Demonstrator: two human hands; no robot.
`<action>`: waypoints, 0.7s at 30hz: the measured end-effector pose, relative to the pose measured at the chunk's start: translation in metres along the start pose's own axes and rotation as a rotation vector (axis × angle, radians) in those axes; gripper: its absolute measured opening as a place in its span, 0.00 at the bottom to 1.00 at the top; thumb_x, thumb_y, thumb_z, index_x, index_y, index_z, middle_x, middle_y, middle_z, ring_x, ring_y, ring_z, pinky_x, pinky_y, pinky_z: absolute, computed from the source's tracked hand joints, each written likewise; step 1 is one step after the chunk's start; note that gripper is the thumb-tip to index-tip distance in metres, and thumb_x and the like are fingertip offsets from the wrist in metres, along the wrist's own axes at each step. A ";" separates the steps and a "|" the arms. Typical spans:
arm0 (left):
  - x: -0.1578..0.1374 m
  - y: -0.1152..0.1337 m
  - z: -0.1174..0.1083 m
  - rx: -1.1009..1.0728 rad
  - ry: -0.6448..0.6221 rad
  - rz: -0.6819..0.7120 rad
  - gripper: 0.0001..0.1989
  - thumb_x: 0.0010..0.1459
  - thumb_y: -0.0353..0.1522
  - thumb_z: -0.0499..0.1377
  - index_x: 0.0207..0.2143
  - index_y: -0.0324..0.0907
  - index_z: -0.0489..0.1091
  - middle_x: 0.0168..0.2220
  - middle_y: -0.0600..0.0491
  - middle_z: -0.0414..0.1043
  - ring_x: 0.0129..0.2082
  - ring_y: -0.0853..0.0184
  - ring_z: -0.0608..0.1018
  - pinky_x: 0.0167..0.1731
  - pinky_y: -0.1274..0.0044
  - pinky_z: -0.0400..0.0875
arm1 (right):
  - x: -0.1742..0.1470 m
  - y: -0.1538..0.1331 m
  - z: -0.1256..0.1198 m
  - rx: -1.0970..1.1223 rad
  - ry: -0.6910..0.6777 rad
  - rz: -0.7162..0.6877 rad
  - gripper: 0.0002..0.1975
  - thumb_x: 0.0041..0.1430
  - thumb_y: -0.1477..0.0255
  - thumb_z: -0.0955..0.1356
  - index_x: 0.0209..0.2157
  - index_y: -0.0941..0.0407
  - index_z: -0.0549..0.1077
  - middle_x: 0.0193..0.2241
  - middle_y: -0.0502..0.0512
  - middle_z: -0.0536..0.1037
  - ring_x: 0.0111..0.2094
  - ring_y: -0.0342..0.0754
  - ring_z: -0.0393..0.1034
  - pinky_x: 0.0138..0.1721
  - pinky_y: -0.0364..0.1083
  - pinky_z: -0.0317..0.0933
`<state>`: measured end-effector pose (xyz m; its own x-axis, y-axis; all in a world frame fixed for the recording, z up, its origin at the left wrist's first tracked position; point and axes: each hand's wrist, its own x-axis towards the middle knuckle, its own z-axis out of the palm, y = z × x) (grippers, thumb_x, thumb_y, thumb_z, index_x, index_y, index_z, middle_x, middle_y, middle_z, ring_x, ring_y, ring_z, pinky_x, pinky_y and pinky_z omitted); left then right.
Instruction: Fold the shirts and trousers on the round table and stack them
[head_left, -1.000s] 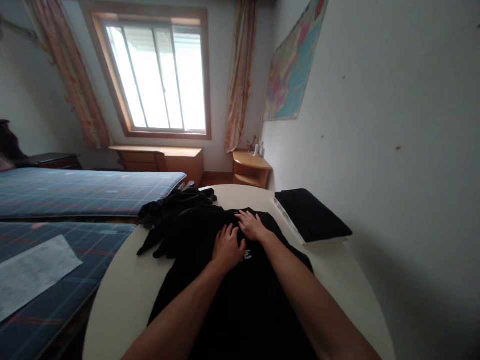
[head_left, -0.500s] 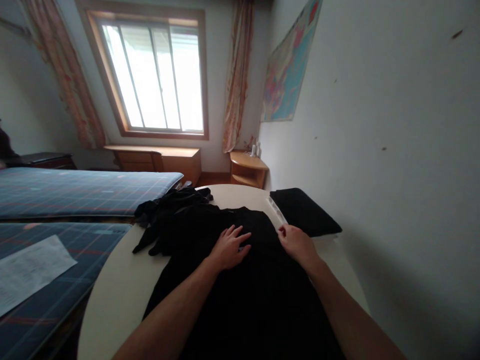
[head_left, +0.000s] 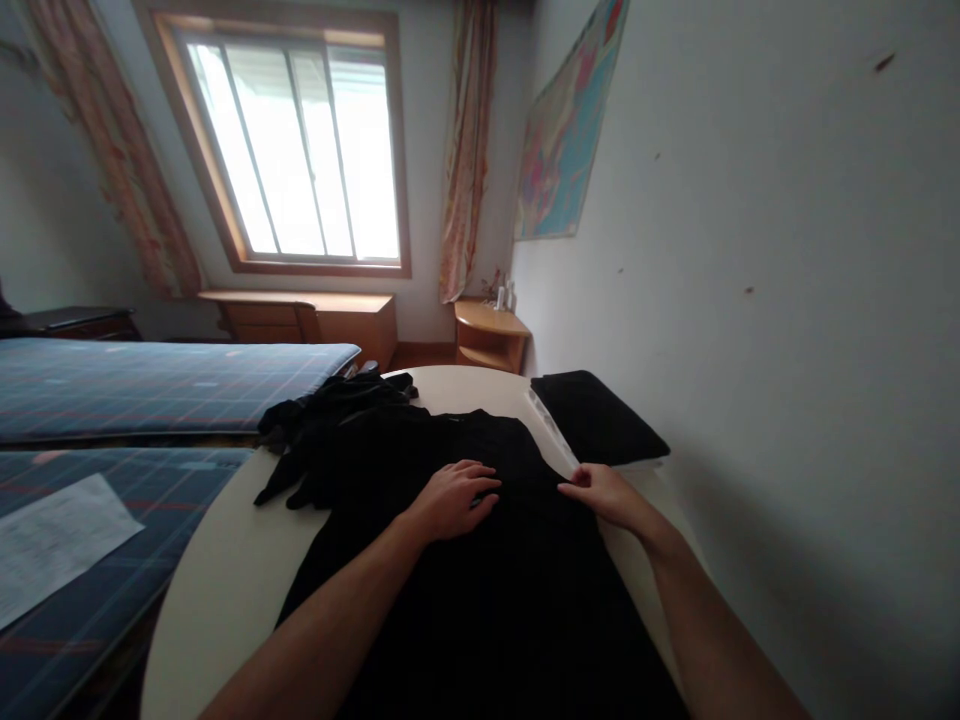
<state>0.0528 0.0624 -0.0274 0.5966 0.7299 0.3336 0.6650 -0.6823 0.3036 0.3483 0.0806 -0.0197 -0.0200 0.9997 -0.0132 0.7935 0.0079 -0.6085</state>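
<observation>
A black shirt (head_left: pixel 495 590) lies spread over the round table, its neckline at the far end. Fingers apart, my left hand (head_left: pixel 456 498) rests open on the upper part of the shirt. At the shirt's right upper edge, my right hand (head_left: pixel 604 494) pinches the cloth between thumb and fingers. Just beyond that hand is a folded black garment (head_left: pixel 600 415) on a white, flat backing. To the left of the neckline, a crumpled dark garment (head_left: pixel 330 405) touches or overlaps the shirt; where one ends and the other begins is hard to make out.
The cream round tabletop (head_left: pixel 202 580) carries all the clothes. Along its left side stand beds with blue plaid mattresses (head_left: pixel 172 385), one bearing a paper sheet (head_left: pixel 64 540). A white wall (head_left: pixel 787 400) rises close on the right. Wooden furniture (head_left: pixel 352 325) stands under the window.
My right hand has shifted slightly along the shirt's right edge and turned, drawing that edge out to the right. My left hand stays on the cloth, its fingers a little closer together.
</observation>
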 end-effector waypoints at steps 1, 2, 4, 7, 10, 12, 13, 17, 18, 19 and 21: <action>0.000 0.000 0.000 0.001 -0.002 0.002 0.17 0.66 0.39 0.53 0.52 0.51 0.75 0.56 0.54 0.73 0.58 0.62 0.71 0.59 0.68 0.64 | 0.001 -0.001 0.001 0.045 0.007 -0.018 0.11 0.49 0.64 0.72 0.27 0.58 0.73 0.25 0.53 0.78 0.29 0.48 0.71 0.30 0.43 0.59; 0.000 0.000 0.000 0.003 -0.002 0.003 0.17 0.66 0.40 0.53 0.52 0.51 0.75 0.56 0.54 0.73 0.58 0.62 0.71 0.58 0.68 0.64 | 0.001 -0.003 0.002 0.083 0.013 -0.038 0.11 0.48 0.64 0.72 0.29 0.58 0.74 0.26 0.53 0.77 0.30 0.47 0.71 0.31 0.43 0.60; 0.001 -0.001 0.000 0.003 -0.003 0.003 0.17 0.66 0.40 0.52 0.52 0.50 0.75 0.56 0.54 0.73 0.57 0.62 0.71 0.58 0.68 0.64 | 0.000 -0.009 0.003 0.137 0.017 -0.076 0.15 0.46 0.64 0.73 0.33 0.59 0.74 0.28 0.53 0.77 0.30 0.47 0.70 0.32 0.43 0.61; 0.001 -0.002 0.001 -0.010 -0.005 -0.001 0.17 0.67 0.39 0.51 0.52 0.50 0.75 0.56 0.54 0.73 0.57 0.62 0.71 0.59 0.69 0.64 | -0.004 -0.024 0.004 0.187 0.000 -0.125 0.19 0.45 0.62 0.74 0.36 0.59 0.73 0.31 0.55 0.77 0.32 0.47 0.70 0.33 0.44 0.63; 0.001 -0.004 0.004 -0.041 0.010 -0.008 0.17 0.68 0.38 0.50 0.52 0.48 0.74 0.55 0.53 0.74 0.57 0.63 0.72 0.59 0.69 0.64 | -0.012 -0.043 0.005 0.208 -0.038 -0.174 0.20 0.44 0.63 0.75 0.37 0.59 0.74 0.33 0.56 0.77 0.34 0.47 0.71 0.35 0.45 0.65; 0.002 -0.006 0.006 -0.070 0.037 -0.026 0.18 0.68 0.37 0.50 0.55 0.46 0.71 0.54 0.52 0.74 0.56 0.63 0.72 0.58 0.70 0.65 | -0.019 -0.057 0.007 0.196 -0.073 -0.194 0.19 0.45 0.64 0.75 0.39 0.58 0.74 0.35 0.56 0.77 0.34 0.47 0.71 0.35 0.45 0.65; 0.002 -0.007 0.007 -0.088 0.058 -0.044 0.18 0.68 0.36 0.50 0.57 0.45 0.69 0.54 0.51 0.75 0.56 0.63 0.73 0.58 0.70 0.65 | -0.023 -0.065 0.009 0.188 -0.089 -0.199 0.18 0.46 0.65 0.74 0.39 0.57 0.74 0.35 0.55 0.77 0.33 0.46 0.72 0.35 0.44 0.65; 0.004 -0.011 0.011 -0.142 0.163 -0.150 0.21 0.68 0.34 0.48 0.62 0.45 0.62 0.51 0.52 0.76 0.53 0.65 0.75 0.55 0.72 0.67 | -0.038 -0.087 0.025 0.177 -0.108 -0.252 0.12 0.51 0.71 0.71 0.39 0.56 0.73 0.35 0.53 0.78 0.33 0.45 0.72 0.36 0.43 0.65; 0.005 -0.011 0.011 -0.143 0.177 -0.170 0.22 0.68 0.34 0.48 0.63 0.44 0.61 0.50 0.52 0.77 0.52 0.64 0.75 0.54 0.72 0.68 | -0.042 -0.090 0.030 0.181 -0.112 -0.266 0.11 0.51 0.72 0.70 0.39 0.56 0.73 0.35 0.52 0.78 0.34 0.45 0.72 0.37 0.43 0.64; 0.005 -0.012 0.011 -0.138 0.182 -0.180 0.22 0.69 0.34 0.47 0.63 0.44 0.61 0.50 0.51 0.77 0.51 0.64 0.75 0.54 0.72 0.68 | -0.045 -0.093 0.035 0.181 -0.125 -0.273 0.11 0.52 0.74 0.70 0.39 0.56 0.73 0.35 0.52 0.79 0.34 0.45 0.73 0.38 0.43 0.64; 0.005 -0.012 0.010 -0.111 0.171 -0.172 0.21 0.69 0.35 0.47 0.62 0.44 0.64 0.49 0.51 0.77 0.50 0.64 0.76 0.53 0.72 0.68 | -0.052 -0.095 0.042 0.142 -0.158 -0.273 0.13 0.51 0.76 0.69 0.41 0.55 0.72 0.35 0.52 0.79 0.33 0.44 0.73 0.38 0.42 0.63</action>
<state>0.0524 0.0750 -0.0387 0.3881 0.8247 0.4114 0.6913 -0.5557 0.4618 0.2487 0.0269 0.0058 -0.3231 0.9451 0.0497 0.6531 0.2606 -0.7110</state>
